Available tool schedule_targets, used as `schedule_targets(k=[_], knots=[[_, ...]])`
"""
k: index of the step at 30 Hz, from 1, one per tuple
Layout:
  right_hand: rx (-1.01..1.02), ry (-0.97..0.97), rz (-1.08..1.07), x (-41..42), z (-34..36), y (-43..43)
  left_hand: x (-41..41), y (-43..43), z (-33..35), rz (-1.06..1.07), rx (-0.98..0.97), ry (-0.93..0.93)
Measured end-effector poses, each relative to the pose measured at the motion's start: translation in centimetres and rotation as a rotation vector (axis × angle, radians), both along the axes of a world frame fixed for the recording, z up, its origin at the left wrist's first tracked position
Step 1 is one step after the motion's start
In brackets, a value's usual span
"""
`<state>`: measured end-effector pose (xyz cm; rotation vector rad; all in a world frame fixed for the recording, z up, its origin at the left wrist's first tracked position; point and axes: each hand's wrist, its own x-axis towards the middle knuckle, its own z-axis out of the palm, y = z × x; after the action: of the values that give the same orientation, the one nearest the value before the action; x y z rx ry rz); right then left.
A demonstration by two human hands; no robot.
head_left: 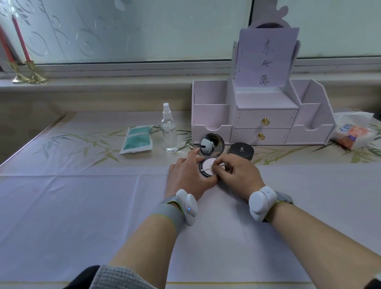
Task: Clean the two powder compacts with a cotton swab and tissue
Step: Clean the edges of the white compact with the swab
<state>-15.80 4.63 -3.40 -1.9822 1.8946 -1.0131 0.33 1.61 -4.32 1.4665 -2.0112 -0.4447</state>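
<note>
Ringing the open powder compact (207, 173), we find a spray bottle (169, 129) and a teal packet (137, 140) at ten o'clock, the closed compact (241, 150) at two, a white organizer (212, 114) at twelve and a tissue pack (352, 133) farther off at two. Our left hand (188, 177) cups the open compact's base; our right hand (239, 172) pinches a cotton swab (212, 166) lying across the pale pan.
</note>
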Motion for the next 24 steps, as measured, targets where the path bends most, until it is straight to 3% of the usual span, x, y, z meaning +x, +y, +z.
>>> schedule_targets(k=[24], knots=[[-0.097, -0.069, 0.063, -1.0, -0.3, 0.2, -0.2, 0.5, 0.4, 0.003, -0.011, -0.047]])
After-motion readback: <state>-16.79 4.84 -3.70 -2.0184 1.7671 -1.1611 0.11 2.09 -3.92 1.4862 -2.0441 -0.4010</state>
